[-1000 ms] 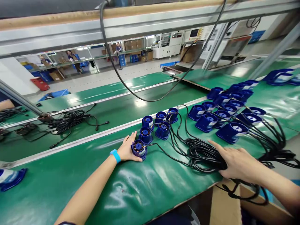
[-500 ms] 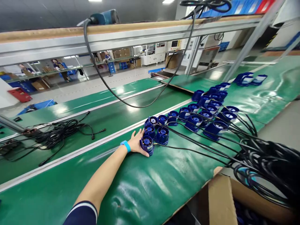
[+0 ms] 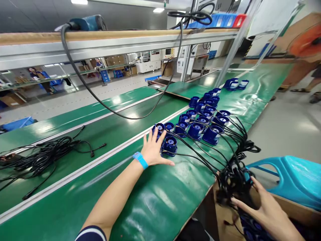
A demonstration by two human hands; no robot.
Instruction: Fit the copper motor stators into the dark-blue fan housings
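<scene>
My left hand (image 3: 153,150), with a light blue wristband (image 3: 140,160), has its fingers spread over the near end of a group of dark blue round fan housings (image 3: 171,145). The hand partly hides one or more of these housings. Several others stand behind it on the green bench (image 3: 140,201), with thin black cables running from them to the right. My right hand (image 3: 268,207) grips the bundled black cables (image 3: 234,180) at the bench's edge, above an open cardboard box (image 3: 222,217). Dark blue parts show inside that box.
Another heap of black cables (image 3: 47,157) lies on the lower green surface at left. A hanging cable loop (image 3: 120,115) droops from the overhead shelf (image 3: 125,42). Right of the box stands a turquoise stool (image 3: 298,177). More blue housings (image 3: 235,84) sit farther along the bench.
The view has turned right. My left hand has lifted from the side of the nearest housing and spread over it. My right hand has come into view on the cable bundle, which has moved down and left.
</scene>
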